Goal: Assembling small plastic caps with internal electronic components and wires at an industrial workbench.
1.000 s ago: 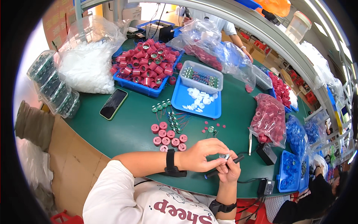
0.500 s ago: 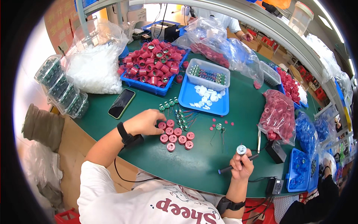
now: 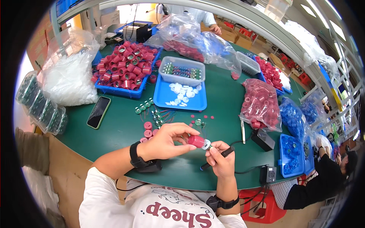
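Observation:
My left hand (image 3: 171,141) is closed around a red plastic cup (image 3: 195,141), held sideways above the table. Against its right end sits a translucent white disc (image 3: 206,144), pinched by the fingertips of my right hand (image 3: 221,159). That same hand also grips a black pen-shaped tool (image 3: 227,152), which slants across the palm with its blue-tipped end to the lower left. Partly hidden behind my left hand are several red caps (image 3: 148,125) on the table. Beyond them lie small green circuit boards (image 3: 142,107) with thin wires.
A blue tray (image 3: 161,99) carries white discs and a clear tub (image 3: 181,78) of boards. Red cups fill a blue bin (image 3: 125,92) at the back left; a phone (image 3: 99,113) lies nearby. Right are a bag of red parts (image 3: 261,102), tweezers (image 3: 243,131) and a black box (image 3: 263,139).
My left hand has moved right from the red caps and now holds a red cup. My right hand has come left with the disc and the pen-shaped tool, so both hands meet.

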Available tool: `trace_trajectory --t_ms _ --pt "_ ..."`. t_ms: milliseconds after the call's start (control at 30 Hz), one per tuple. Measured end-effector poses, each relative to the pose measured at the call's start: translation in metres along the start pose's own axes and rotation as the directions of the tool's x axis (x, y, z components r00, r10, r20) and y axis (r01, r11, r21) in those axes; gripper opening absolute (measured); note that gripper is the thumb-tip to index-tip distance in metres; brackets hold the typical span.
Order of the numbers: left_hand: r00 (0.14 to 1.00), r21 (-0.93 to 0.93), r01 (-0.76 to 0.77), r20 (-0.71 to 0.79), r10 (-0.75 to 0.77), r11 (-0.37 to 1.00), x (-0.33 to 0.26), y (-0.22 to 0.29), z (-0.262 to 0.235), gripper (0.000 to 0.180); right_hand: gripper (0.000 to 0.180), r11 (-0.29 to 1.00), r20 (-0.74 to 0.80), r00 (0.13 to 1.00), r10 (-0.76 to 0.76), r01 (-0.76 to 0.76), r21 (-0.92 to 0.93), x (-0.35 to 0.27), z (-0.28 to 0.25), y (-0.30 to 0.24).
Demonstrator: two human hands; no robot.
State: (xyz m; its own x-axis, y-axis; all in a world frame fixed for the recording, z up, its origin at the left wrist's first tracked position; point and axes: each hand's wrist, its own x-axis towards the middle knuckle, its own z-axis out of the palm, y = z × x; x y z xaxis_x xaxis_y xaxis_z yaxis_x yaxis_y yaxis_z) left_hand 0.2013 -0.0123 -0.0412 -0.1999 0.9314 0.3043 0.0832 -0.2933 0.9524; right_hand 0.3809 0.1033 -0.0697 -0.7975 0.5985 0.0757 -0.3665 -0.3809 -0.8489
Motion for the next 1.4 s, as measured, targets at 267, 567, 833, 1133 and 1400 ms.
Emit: trace_trajectory --t_ms 267,567,833,1133,1400 --pt "0.99 0.01 -0.047 0.136 0.046 0.999 0.016 -0.006 0.013 0.035 0.01 0.991 0.01 1.0 0.023 -0.021 -0.13 -0.006 -0.007 -0.016" --pt "0.95 0.142 -0.312 0.068 0.305 0.939 0.021 0.004 0.036 0.035 0.013 0.999 0.033 0.998 -0.045 0.044 0.031 -0.005 -0.019 -0.013" --pt "0.84 0.211 -0.541 0.163 0.517 0.814 0.023 0.003 0.047 0.032 0.022 0.874 0.363 0.924 0.12 -0.272 0.402 -0.002 -0.043 -0.013" --pt "0.797 0.236 -0.604 0.178 0.577 0.761 0.019 0.003 0.043 0.033 0.026 0.856 0.405 0.904 0.136 -0.313 0.411 0.0 -0.037 -0.014" --pt "0.84 0.331 -0.541 0.187 0.509 0.773 0.016 0.001 0.041 0.025 0.02 0.895 0.255 0.948 0.189 -0.273 0.351 -0.005 -0.031 -0.015"
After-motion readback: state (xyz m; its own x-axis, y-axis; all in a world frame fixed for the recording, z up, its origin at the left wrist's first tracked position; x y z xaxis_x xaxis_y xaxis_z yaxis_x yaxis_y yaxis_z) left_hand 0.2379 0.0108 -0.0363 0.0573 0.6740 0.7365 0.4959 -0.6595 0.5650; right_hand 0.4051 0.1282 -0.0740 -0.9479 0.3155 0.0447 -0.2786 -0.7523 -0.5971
